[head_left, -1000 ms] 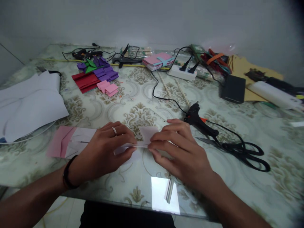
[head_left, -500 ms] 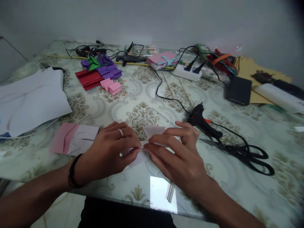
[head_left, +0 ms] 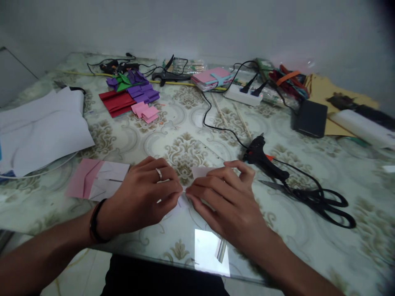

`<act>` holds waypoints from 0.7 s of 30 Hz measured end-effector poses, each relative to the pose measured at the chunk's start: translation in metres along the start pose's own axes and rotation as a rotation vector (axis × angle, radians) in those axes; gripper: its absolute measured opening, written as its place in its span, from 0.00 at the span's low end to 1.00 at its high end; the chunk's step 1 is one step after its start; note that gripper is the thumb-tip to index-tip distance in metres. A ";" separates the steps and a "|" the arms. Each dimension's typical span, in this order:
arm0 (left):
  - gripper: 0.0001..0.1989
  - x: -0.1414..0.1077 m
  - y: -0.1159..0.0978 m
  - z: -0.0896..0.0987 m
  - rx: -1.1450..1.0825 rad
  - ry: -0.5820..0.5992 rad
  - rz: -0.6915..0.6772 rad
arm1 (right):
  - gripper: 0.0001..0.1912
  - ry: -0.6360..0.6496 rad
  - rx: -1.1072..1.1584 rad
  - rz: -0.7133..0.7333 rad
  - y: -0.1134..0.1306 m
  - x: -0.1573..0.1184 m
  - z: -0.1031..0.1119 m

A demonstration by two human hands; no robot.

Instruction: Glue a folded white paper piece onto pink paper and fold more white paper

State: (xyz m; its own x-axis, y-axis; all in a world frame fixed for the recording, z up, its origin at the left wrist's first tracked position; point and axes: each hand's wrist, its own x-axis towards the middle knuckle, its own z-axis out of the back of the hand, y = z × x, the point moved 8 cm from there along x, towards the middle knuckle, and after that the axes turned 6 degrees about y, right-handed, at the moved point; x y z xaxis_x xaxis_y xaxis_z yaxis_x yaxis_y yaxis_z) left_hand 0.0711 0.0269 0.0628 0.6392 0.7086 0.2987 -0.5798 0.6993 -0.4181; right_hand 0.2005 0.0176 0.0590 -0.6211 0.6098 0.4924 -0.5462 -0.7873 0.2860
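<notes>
Both hands meet over the front middle of the table, pinching one piece of pale pink paper [head_left: 200, 171]. My left hand [head_left: 148, 193], with a ring on one finger, is closed on the paper's left part between thumb and fingers. Close beside it, my right hand [head_left: 226, 197] pinches the same paper, its fingertips almost touching the left ones. Most of the sheet is hidden behind the hands, so its folds cannot be made out. Left of my left hand lies a pink and white folded paper [head_left: 92, 179], flat on the table.
Right of my hands lie a black glue gun [head_left: 263, 158] and black-handled scissors [head_left: 317, 201]. White sheets [head_left: 43, 131] cover the left side. Farther back are red folded paper [head_left: 116, 102], purple folded paper [head_left: 143, 93], small pink folds [head_left: 145, 112] and a white power strip [head_left: 243, 95].
My right hand's fingers have come down a little over the paper, and less of the sheet shows above them. My left hand stays nearly in place, still pinching.
</notes>
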 end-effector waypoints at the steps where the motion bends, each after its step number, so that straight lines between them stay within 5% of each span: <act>1: 0.07 0.000 -0.001 0.000 -0.005 0.002 -0.001 | 0.04 -0.001 0.004 -0.001 0.000 0.000 0.000; 21: 0.09 0.006 0.007 0.010 -0.049 0.005 -0.001 | 0.10 -0.057 -0.015 -0.028 0.000 0.005 0.017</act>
State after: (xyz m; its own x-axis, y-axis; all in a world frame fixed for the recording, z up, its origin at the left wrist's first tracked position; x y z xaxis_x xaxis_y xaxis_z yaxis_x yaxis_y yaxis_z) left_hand 0.0658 0.0363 0.0702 0.6422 0.7077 0.2945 -0.5540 0.6941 -0.4597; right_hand 0.2074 0.0192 0.0757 -0.5731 0.6247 0.5304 -0.5715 -0.7685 0.2876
